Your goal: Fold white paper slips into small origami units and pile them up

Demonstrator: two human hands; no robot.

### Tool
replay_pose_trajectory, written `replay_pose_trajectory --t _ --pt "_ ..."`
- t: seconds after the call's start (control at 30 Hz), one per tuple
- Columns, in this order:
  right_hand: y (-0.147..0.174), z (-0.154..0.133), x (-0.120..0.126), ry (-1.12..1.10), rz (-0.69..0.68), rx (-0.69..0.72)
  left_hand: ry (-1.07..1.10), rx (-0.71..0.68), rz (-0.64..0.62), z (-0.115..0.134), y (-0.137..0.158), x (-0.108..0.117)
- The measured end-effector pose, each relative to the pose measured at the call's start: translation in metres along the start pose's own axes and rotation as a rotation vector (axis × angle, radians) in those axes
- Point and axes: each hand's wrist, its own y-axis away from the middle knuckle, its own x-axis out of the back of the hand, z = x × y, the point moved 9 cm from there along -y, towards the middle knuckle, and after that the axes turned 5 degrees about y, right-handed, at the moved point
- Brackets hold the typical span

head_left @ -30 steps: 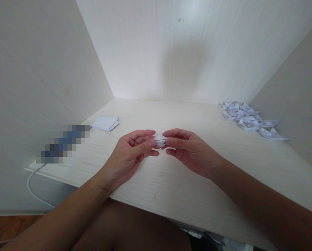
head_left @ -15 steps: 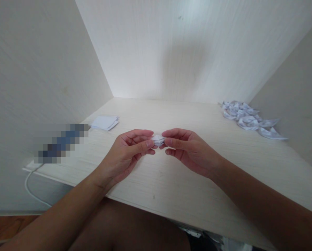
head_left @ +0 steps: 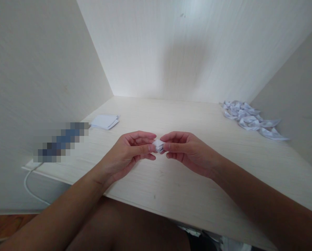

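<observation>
A small folded piece of white paper (head_left: 159, 145) is held between my two hands above the middle of the table. My left hand (head_left: 133, 148) pinches its left side with thumb and fingers. On the other side, my right hand (head_left: 183, 150) grips the paper's right corner in the same way. Several creased layers show at the front of the fold, with a pointed top. My fingertips hide both ends of it.
White sheets of paper (head_left: 105, 121) lie stacked at the back left. A heap of folded white paper pieces (head_left: 250, 118) rests by the right wall. A blurred-out object (head_left: 63, 141) with a white cable (head_left: 27, 184) is at the table's left edge. Panels (head_left: 145, 52) enclose the table (head_left: 197, 195).
Both hands have come slightly lower and nearer with the folded paper. The paper now looks narrower and taller between my fingertips. My grip on it continues.
</observation>
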Motion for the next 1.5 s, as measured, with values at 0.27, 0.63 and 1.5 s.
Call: replay_pose_trajectory --t 0.27,0.63,1.5 --pt "-0.001 0.005 -0.001 0.055 -0.011 -0.046 0.024 0.089 0.026 -0.005 -0.002 0.007" --pt "-0.002 0.002 0.0 0.08 0.0 -0.007 0.051 0.148 0.03 -0.011 -0.001 0.007" --pt "0.002 0.011 0.0 0.229 0.143 -0.079 -0.188 0.115 0.21 -0.009 0.002 0.017"
